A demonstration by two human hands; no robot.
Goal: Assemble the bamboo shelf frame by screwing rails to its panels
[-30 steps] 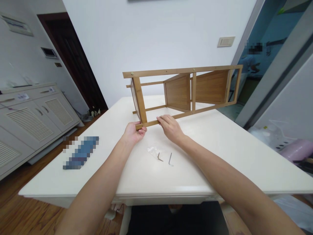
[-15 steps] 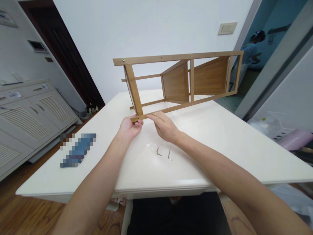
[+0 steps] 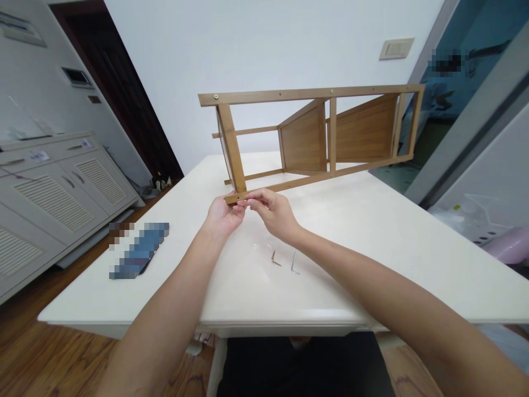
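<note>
A wooden shelf frame (image 3: 303, 150) lies on its side, its long rails running to the right and its near left corner raised toward me. My left hand (image 3: 225, 216) is wrapped under the end of the lower front rail. Right beside it, my right hand (image 3: 276, 212) is closed in a pinch at the rail, fingertips close to my left fingers; whatever is between them is too small to make out. On the table below lie screws (image 3: 274, 260) and an L-shaped hex key (image 3: 295, 264). Behind the screws is a clear plastic bag (image 3: 262, 248).
The white table (image 3: 392, 259) carries a blurred-out phone-like object (image 3: 142, 252) at the left. A wall stands behind the frame. A low cabinet (image 3: 61, 193) is at the far left. Another person (image 3: 436, 96) is in the doorway at the right.
My right hand's fingers, stretched out along the rail before, have curled into a pinch beside my left fingers. My left hand keeps its hold. The whole view has shifted slightly.
</note>
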